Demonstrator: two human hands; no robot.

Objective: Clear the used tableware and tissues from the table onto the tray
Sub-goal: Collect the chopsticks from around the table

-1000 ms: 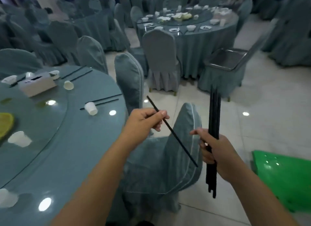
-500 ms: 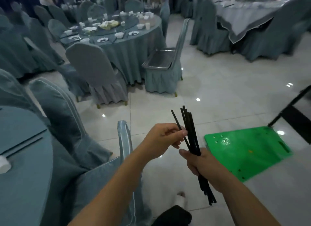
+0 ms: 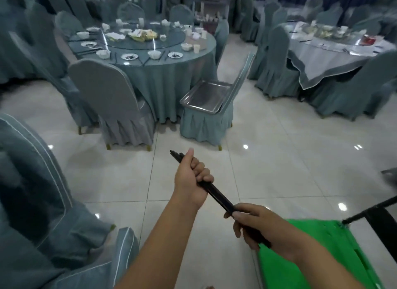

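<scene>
Both hands hold one bundle of black chopsticks [image 3: 219, 197], slanted from upper left to lower right above the tiled floor. My left hand [image 3: 191, 181] grips the bundle near its upper end, thumb along the sticks. My right hand [image 3: 257, 226] grips the lower end, which its fingers mostly hide. A steel tray [image 3: 204, 96] lies on the seat of a covered chair [image 3: 214, 116] ahead, apart from both hands.
A green cart platform [image 3: 311, 256] with a black handle [image 3: 373, 211] sits at lower right. Covered chairs [image 3: 32, 202] stand at lower left. A round table [image 3: 169, 73] with used bowls, plates and tissues stands behind the tray. Another laid table [image 3: 335, 58] is at right.
The view has swung right, away from the near table. My left hand added its single chopstick to the bundle and now grips the bundle's upper end; the bundle has tilted from upright to slanted.
</scene>
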